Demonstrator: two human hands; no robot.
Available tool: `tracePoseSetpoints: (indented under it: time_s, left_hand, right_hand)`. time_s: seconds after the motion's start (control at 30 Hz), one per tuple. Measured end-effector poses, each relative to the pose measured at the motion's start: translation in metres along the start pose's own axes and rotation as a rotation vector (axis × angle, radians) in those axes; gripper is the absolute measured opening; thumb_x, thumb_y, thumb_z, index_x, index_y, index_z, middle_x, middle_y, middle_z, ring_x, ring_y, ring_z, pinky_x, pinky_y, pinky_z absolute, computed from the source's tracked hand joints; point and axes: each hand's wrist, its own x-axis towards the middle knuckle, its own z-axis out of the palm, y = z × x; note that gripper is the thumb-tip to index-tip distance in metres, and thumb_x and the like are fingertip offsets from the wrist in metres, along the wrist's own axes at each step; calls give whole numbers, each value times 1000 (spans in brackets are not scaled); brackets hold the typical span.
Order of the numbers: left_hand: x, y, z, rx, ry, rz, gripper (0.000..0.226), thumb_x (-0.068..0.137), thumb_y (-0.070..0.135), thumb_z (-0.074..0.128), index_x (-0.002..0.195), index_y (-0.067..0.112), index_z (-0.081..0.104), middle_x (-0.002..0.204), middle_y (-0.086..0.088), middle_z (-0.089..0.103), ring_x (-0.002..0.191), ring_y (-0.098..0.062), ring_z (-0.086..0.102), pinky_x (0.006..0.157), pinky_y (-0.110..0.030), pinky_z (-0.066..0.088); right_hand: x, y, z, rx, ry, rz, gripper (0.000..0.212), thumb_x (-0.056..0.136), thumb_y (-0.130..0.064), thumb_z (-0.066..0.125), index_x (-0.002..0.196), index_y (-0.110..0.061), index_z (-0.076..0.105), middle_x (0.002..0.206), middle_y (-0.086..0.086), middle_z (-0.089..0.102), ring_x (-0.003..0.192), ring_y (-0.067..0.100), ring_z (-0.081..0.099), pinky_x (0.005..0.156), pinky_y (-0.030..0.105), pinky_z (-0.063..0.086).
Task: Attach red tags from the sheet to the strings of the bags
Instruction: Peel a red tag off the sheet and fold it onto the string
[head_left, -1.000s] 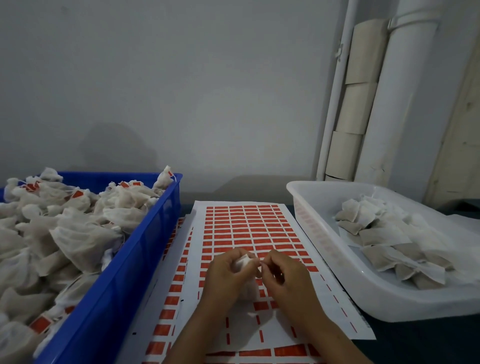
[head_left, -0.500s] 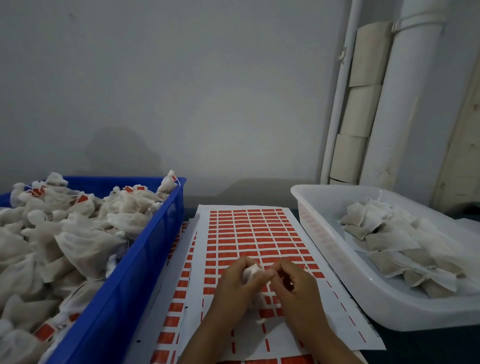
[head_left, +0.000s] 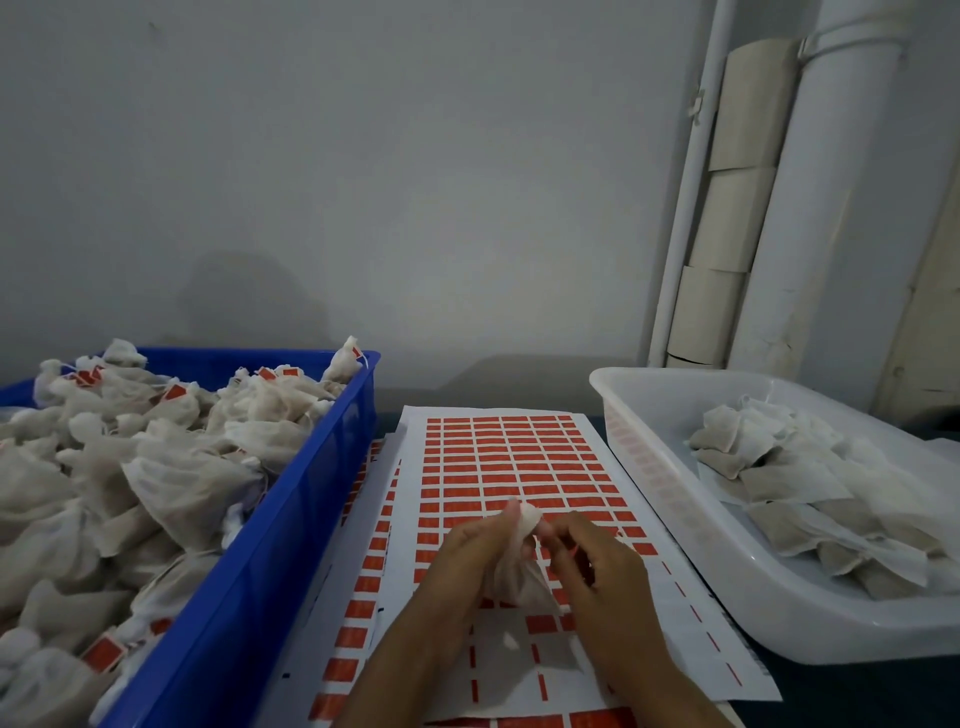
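Your left hand (head_left: 470, 558) has its fingers curled round a white bag (head_left: 514, 574), holding it up just above the sheet (head_left: 511, 462) of red tags in the middle of the tabletop, and your right hand (head_left: 597, 577) is right beside it, fingers bent in and pinching something small and red at the bag's neck, probably a tag, though it's too tiny to say for sure. The blue crate (head_left: 291, 525) on your left is heaped with tagged bags, and the white tub (head_left: 670, 509) on your right holds flat bags.
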Motion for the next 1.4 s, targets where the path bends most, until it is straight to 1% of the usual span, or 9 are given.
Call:
tracePoseSetpoints:
  time_s: [0.07,0.2,0.37,0.43,0.57,0.7,0.83,1.0,1.4]
  left_hand:
    - [1,0,1,-99,12,-71,40,63,60,45,91,32,54,99,13,61,94,-14,61,84,-30,51]
    - [-1,1,4,-100,80,-77,33,63,56,51,85,32,56,76,20,65,74,-9,64,51,-15,49]
    - [4,-8,1,152,240,-10,9,90,36,48,83,31,46,86,19,49,70,-3,50,59,-9,48]
    - [4,-11,6,232,164,69,15,93,28,48,78,32,50,79,21,55,76,-8,55,53,0,43]
    - [3,-13,9,314,99,242,22,92,24,50,79,36,64,75,27,66,81,0,63,61,-3,45]
    - [4,-14,7,395,152,319,17,90,20,56,91,34,65,91,22,66,86,-3,62,66,-6,47]
    - [4,-10,8,353,248,321,15,82,16,67,92,28,69,82,27,64,76,4,63,59,-4,47]
    - [3,-8,7,288,302,337,17,77,13,73,77,30,69,74,22,68,75,1,65,56,-6,47]
    - [4,-9,7,108,140,261,9,76,14,71,75,15,62,72,4,68,71,-10,65,59,-12,49]
  right_hand:
    - [0,0,0,-18,-24,-6,22,90,-26,48,103,-20,65,95,-14,66,84,5,64,83,15,50]
    - [0,2,0,-42,-31,22,24,91,-22,49,108,-16,64,103,-6,67,84,4,62,84,9,45]
    - [-1,4,-1,-21,14,19,14,91,-17,52,96,-22,64,90,-12,65,71,-4,57,73,3,42]
    - [-2,2,-1,-23,39,48,11,89,-24,52,95,-23,61,90,-15,60,68,-8,51,73,2,38]
    - [-1,-1,-2,-18,42,104,56,76,-54,33,101,-14,62,92,-14,54,70,-4,46,85,13,41]
    - [-2,3,1,-75,-5,93,7,91,-30,49,96,-30,55,90,-22,56,73,-5,52,81,6,42]
    - [-2,-1,-2,-73,18,89,17,90,-26,53,82,-40,46,79,-35,46,71,-10,52,67,-4,36]
    - [-2,0,-2,4,21,77,5,89,-28,52,91,-27,56,87,-14,64,79,6,63,81,21,52]
    - [-3,-8,-2,257,-113,149,10,93,-17,50,92,-12,60,83,-4,66,77,14,64,77,23,55]
